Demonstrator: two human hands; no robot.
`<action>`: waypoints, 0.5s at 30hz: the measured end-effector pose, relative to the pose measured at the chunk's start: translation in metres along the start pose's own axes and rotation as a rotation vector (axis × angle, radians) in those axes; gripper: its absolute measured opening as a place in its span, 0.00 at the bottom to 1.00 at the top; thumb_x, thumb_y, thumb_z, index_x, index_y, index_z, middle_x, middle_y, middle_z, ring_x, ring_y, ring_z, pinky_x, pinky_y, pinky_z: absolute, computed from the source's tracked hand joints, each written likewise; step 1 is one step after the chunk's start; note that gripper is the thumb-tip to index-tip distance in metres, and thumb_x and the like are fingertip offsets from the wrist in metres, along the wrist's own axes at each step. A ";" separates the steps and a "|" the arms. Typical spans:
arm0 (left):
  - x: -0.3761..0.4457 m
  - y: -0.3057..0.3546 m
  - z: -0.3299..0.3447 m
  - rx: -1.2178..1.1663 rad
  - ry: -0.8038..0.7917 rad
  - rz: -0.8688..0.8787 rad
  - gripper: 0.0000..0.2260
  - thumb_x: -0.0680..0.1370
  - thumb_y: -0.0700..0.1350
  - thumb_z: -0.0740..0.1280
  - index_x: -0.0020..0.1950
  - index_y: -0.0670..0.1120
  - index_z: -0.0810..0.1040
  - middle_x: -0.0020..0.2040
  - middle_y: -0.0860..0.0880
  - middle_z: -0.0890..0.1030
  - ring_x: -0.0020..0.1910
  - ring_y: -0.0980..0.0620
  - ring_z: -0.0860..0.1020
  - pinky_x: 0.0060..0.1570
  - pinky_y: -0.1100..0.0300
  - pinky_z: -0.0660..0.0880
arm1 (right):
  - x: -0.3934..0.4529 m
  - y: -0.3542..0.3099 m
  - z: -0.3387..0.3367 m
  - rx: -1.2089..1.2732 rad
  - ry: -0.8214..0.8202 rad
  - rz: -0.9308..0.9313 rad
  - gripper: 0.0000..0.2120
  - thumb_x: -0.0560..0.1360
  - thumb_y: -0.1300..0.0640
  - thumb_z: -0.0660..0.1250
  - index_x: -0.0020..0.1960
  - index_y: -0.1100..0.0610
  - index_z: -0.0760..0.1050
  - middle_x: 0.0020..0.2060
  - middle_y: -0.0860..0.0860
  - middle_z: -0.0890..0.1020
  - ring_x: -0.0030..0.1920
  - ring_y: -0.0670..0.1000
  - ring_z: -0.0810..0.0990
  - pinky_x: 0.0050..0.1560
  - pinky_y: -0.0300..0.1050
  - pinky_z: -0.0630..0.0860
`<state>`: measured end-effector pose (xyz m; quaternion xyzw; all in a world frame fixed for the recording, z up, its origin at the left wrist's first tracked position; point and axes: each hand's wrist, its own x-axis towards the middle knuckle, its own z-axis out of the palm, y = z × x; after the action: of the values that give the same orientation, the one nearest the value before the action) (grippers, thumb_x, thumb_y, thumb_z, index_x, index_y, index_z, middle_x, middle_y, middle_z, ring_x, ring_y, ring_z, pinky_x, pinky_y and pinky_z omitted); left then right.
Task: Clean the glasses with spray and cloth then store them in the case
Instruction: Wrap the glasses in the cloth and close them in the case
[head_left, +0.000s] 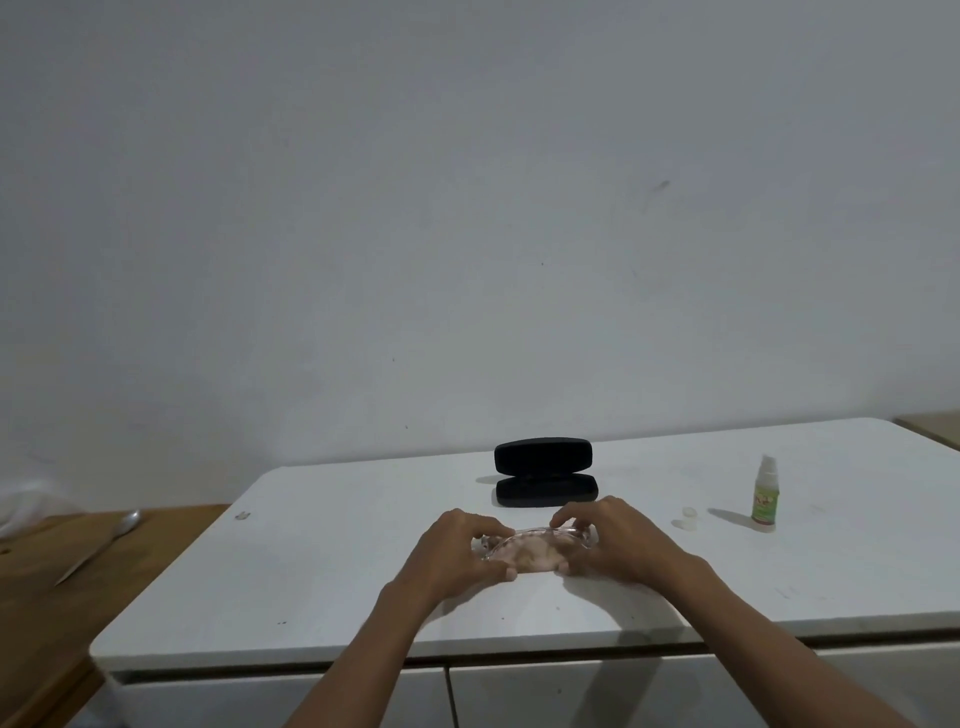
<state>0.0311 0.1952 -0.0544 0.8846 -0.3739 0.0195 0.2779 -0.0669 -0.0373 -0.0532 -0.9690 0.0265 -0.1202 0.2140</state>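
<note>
Clear-framed glasses (530, 545) rest low over the white tabletop (332, 566), held between both hands. My left hand (457, 556) grips their left end and my right hand (618, 543) grips their right end. Just behind them a black glasses case (544, 472) stands open, lid up. A small spray bottle (763, 494) with a green label stands upright to the right, its clear cap (687, 518) lying on the table beside it. No cloth is visible.
The white surface is the top of a cabinet against a plain wall, its front edge close to me. On its left a lower wooden surface (31, 597) carries a knife (98, 545).
</note>
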 end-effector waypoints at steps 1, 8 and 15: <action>0.001 0.000 0.000 -0.024 -0.010 -0.001 0.19 0.65 0.56 0.78 0.56 0.59 0.85 0.51 0.59 0.85 0.50 0.62 0.78 0.49 0.64 0.74 | 0.001 0.000 -0.001 0.004 -0.018 0.007 0.24 0.65 0.40 0.77 0.60 0.38 0.80 0.52 0.46 0.85 0.48 0.44 0.79 0.49 0.39 0.77; 0.005 -0.003 0.000 -0.065 -0.042 0.001 0.18 0.64 0.56 0.79 0.52 0.57 0.84 0.48 0.57 0.85 0.47 0.63 0.80 0.46 0.65 0.76 | 0.003 0.002 -0.004 0.021 -0.084 -0.001 0.22 0.66 0.43 0.78 0.59 0.39 0.79 0.52 0.46 0.84 0.50 0.46 0.80 0.46 0.37 0.72; 0.004 -0.008 0.006 -0.162 -0.030 -0.011 0.18 0.63 0.56 0.78 0.52 0.59 0.84 0.47 0.57 0.85 0.49 0.60 0.82 0.49 0.61 0.81 | 0.007 0.005 -0.002 0.041 -0.050 0.021 0.22 0.64 0.42 0.77 0.57 0.38 0.80 0.49 0.43 0.83 0.51 0.46 0.81 0.48 0.39 0.74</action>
<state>0.0383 0.1934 -0.0623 0.8615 -0.3737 -0.0256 0.3429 -0.0607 -0.0437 -0.0520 -0.9668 0.0289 -0.0941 0.2357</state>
